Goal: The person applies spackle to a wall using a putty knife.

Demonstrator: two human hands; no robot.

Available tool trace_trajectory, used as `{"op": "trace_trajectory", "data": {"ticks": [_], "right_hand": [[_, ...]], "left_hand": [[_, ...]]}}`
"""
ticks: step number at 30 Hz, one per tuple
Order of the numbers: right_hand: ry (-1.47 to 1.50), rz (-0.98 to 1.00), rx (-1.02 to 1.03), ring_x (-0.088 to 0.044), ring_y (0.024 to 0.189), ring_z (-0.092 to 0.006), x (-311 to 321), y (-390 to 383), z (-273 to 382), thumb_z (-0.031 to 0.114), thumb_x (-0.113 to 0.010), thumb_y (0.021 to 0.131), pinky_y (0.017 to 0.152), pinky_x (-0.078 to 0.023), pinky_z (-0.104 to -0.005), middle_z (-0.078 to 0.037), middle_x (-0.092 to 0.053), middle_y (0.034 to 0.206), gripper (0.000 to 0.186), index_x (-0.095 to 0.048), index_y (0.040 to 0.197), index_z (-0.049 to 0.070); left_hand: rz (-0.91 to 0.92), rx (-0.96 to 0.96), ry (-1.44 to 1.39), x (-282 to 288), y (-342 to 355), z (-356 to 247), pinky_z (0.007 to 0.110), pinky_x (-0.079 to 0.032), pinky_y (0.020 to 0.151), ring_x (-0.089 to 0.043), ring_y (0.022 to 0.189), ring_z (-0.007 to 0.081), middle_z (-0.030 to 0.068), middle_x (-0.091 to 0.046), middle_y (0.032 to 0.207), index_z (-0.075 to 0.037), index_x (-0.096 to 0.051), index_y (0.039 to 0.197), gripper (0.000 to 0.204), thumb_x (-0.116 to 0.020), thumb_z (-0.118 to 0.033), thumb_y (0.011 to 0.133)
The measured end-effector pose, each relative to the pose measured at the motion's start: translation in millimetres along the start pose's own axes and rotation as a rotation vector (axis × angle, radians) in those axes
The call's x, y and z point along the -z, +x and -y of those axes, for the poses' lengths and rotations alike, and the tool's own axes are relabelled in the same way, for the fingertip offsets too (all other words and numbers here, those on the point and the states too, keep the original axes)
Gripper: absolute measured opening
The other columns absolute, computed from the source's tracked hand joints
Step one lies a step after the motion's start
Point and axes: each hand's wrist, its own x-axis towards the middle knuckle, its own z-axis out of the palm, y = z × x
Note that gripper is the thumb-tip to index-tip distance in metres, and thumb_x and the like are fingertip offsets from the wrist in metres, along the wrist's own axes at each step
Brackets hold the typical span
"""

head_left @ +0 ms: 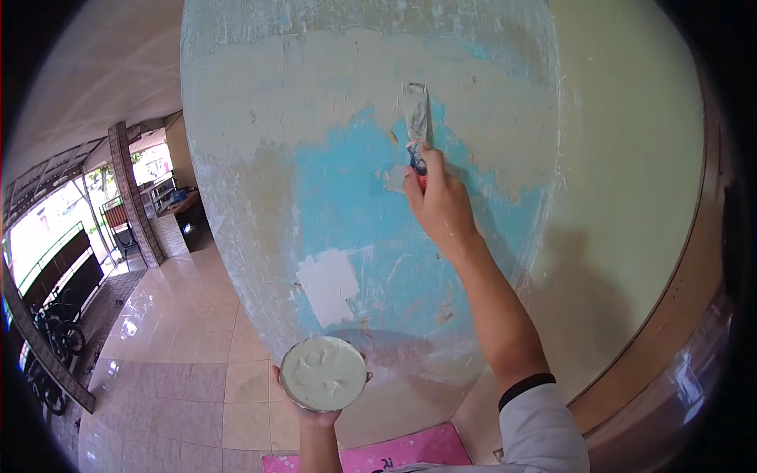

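Note:
My right hand (435, 197) grips a putty knife (415, 110) with a red and dark handle, its smeared blade pointing upward at the wall; whether the blade touches it I cannot tell. The wall (347, 197) ahead has turquoise paint with pale beige filler over its upper part, a white patch (325, 285) lower left and ragged edges around the blue. Below that white patch, my left hand (315, 418) holds a round container (322, 374) of pale, creamy paste from underneath, its fingertips curled round both sides.
A pale green wall (623, 158) is at right. A pink mat (371, 449) lies at the wall's foot. At left are a tiled floor (181, 331), a pillar (130, 189), a counter with items (189, 206), and motorbikes (59, 331) beside a dark gate (71, 268).

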Motion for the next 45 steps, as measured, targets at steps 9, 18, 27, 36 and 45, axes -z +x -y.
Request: {"op": "trace_trajectory", "data": {"ticks": [9,18,27,36,45], "right_hand": [[-0.092,0.022,0.047,-0.069,0.061,-0.0353,-7,-79,-17,0.022,-0.067,0.095,0.054,-0.054,-0.0465,-0.015,-0.071,0.075,0.043,-0.056,0.131,0.001],[-0.222,-0.004,0.069,-0.069,0.059,-0.0328,-30,-65,-7,0.025,-0.070,0.094,0.050,-0.053,-0.0434,-0.011,-0.070,0.071,0.046,-0.055,0.130,0.001],[-0.125,-0.168,0.081,-0.068,0.057,-0.0333,-34,-39,-14,0.022,-0.069,0.094,0.050,-0.054,-0.0434,-0.010,-0.070,0.069,0.043,-0.055,0.129,0.002],[-0.159,0.039,-0.025,-0.069,0.055,-0.0318,-58,-109,-25,0.024,-0.070,0.094,0.051,-0.055,-0.0443,-0.011,-0.069,0.067,0.045,-0.056,0.131,0.001],[-0.167,0.016,-0.096,-0.070,0.062,-0.0389,-52,-56,-17,0.025,-0.066,0.096,0.053,-0.054,-0.0497,-0.017,-0.070,0.072,0.047,-0.051,0.134,0.002]], "left_hand": [[-0.040,-0.035,0.048,26,-1,-4,0.085,-0.030,0.103,-0.034,0.138,0.0636,0.0251,-0.040,0.156,-0.014,-0.039,0.157,0.104,-0.056,-0.084,0.081],[-0.007,0.017,0.081,17,-5,-11,0.085,-0.034,0.101,-0.039,0.136,0.0620,0.0240,-0.042,0.155,-0.016,-0.045,0.153,0.101,-0.054,-0.086,0.081],[-0.111,0.047,-0.011,32,-6,-14,0.089,-0.029,0.098,-0.042,0.134,0.0589,0.0186,-0.045,0.155,-0.020,-0.051,0.149,0.093,-0.045,-0.085,0.084],[-0.146,0.040,-0.068,41,-6,-18,0.086,-0.034,0.097,-0.041,0.132,0.0640,0.0222,-0.043,0.153,-0.017,-0.049,0.149,0.095,-0.051,-0.086,0.083],[-0.109,0.026,0.101,25,-9,-15,0.085,-0.036,0.098,-0.046,0.132,0.0561,0.0198,-0.047,0.151,-0.019,-0.049,0.149,0.093,-0.048,-0.086,0.084]]}}
